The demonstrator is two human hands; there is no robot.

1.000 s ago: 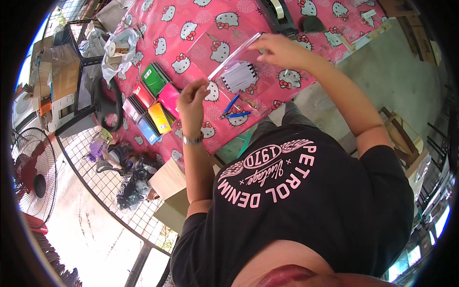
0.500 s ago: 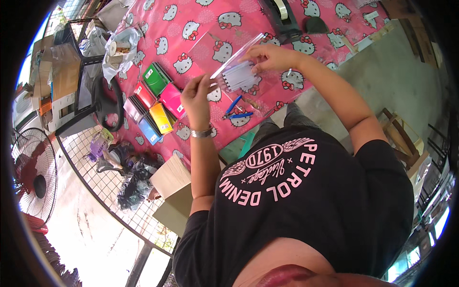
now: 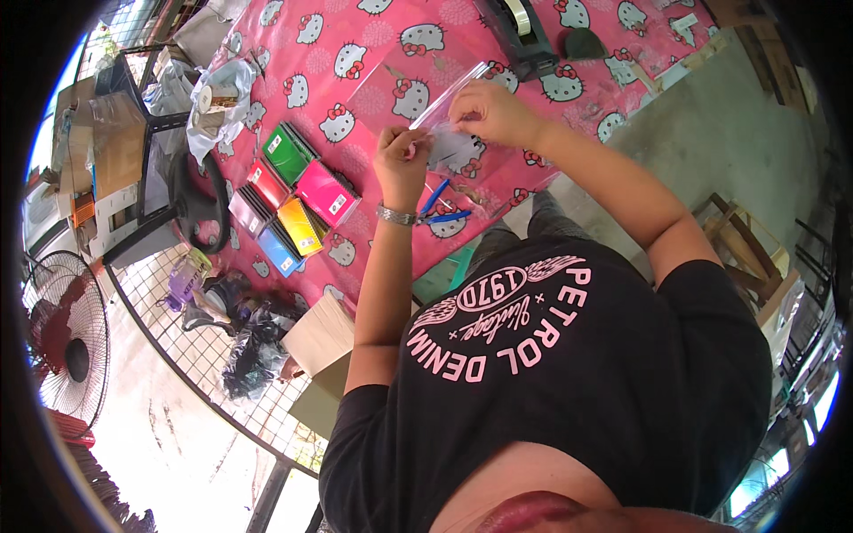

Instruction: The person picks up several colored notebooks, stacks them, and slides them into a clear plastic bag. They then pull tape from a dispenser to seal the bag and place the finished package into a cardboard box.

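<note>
My left hand (image 3: 402, 167) is closed, its fingertips pinching the near edge of a clear plastic bag (image 3: 449, 99) with a pale strip along it. Close by on the right, my right hand (image 3: 494, 114) has its thumb and fingers drawn together on the same plastic. The table's print shows through the film between the two hands. Just below them lies a pair of blue-handled pliers (image 3: 444, 216). Left of my left wrist, several small spiral notebooks sit in two rows, among them a pink notebook (image 3: 327, 192), a green one (image 3: 288, 149) and a yellow one (image 3: 300, 226).
A pink cartoon-print cloth (image 3: 342, 89) covers the table. Beyond my right hand stand a black tape dispenser (image 3: 524, 44) and a dark rounded object (image 3: 582, 44). At the left are a white plastic bag (image 3: 218, 102), a cardboard box (image 3: 320, 333) and a fan (image 3: 71, 342).
My left hand has moved right and closer to my right hand, which has shifted slightly left. The white stack seen under the plastic between them no longer shows.
</note>
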